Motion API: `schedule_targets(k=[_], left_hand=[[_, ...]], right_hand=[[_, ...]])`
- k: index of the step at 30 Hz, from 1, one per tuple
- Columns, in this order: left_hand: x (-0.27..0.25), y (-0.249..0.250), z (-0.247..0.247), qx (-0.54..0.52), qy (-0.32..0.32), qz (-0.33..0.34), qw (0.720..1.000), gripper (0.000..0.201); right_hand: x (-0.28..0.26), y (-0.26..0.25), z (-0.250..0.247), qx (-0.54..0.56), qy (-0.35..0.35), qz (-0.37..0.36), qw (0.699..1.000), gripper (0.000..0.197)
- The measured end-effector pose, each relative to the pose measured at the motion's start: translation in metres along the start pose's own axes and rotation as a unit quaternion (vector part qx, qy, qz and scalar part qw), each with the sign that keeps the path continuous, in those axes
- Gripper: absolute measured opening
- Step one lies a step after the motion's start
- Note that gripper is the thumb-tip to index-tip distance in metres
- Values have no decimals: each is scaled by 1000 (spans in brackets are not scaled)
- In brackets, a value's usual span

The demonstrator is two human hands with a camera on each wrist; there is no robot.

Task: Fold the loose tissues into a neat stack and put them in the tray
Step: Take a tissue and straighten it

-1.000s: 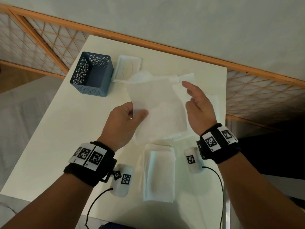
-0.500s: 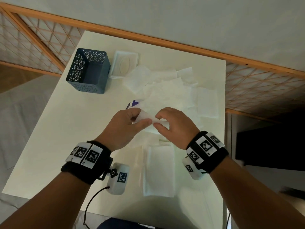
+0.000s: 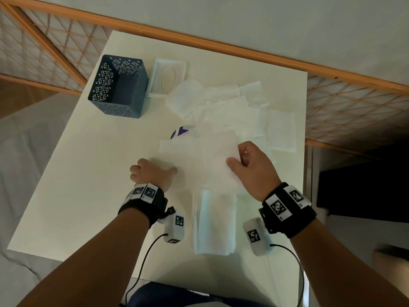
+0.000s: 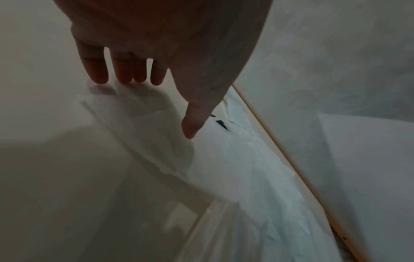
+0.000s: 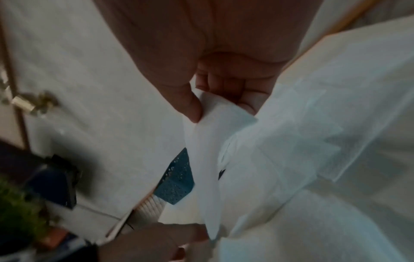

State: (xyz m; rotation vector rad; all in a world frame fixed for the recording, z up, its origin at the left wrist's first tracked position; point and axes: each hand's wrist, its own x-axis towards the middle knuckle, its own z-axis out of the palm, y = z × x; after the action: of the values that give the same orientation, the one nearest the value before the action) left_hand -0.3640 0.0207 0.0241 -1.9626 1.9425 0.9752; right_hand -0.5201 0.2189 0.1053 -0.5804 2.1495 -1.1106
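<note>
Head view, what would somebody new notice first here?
Two hands work one white tissue sheet mid-table: the right hand pinches its edge, the left hand rests on its near corner. Behind lie scattered loose white tissues; the perforated dark blue tray stands far left.

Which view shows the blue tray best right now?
The head view: the whole tray stands open and empty at the table's far left. The right wrist view shows only a perforated corner behind the held tissue; the left wrist view shows none.

Two hands (image 3: 152, 173), one tray (image 3: 118, 87), one lid (image 3: 169, 77).
</note>
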Motion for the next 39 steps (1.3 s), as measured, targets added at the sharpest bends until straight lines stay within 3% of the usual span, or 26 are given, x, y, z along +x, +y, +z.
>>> schedule_targets(k=[3, 6, 10, 17, 20, 25, 32, 39], left_hand=[[-4, -2, 2, 30, -1, 0, 1000, 107], [-4, -3, 4, 29, -2, 3, 1000, 107], [-2, -2, 7, -14, -23, 16, 1000, 99], [4, -2, 4, -37, -20, 86, 995, 59], [6, -4, 2, -59, 2, 115, 992, 59], [1, 0, -7, -112, 9, 117, 987, 57], [-2, 11, -11, -219, -73, 96, 968, 16], [-18, 26, -24, -358, -163, 83, 916, 11]], right_hand=[[-11, -1, -1, 100, 3, 68, 993, 13], [-25, 6, 2, 216, -17, 144, 966, 19], [-44, 20, 13, 259, -60, 189, 945, 22], [-71, 44, 36, 176, -99, 213, 956, 32], [-76, 52, 41, 105, -83, 211, 968, 21], [-78, 59, 45, 2, -65, 205, 977, 23], [-78, 65, 47, -54, -48, 191, 979, 24], [-77, 68, 45, -83, -43, 180, 979, 28]])
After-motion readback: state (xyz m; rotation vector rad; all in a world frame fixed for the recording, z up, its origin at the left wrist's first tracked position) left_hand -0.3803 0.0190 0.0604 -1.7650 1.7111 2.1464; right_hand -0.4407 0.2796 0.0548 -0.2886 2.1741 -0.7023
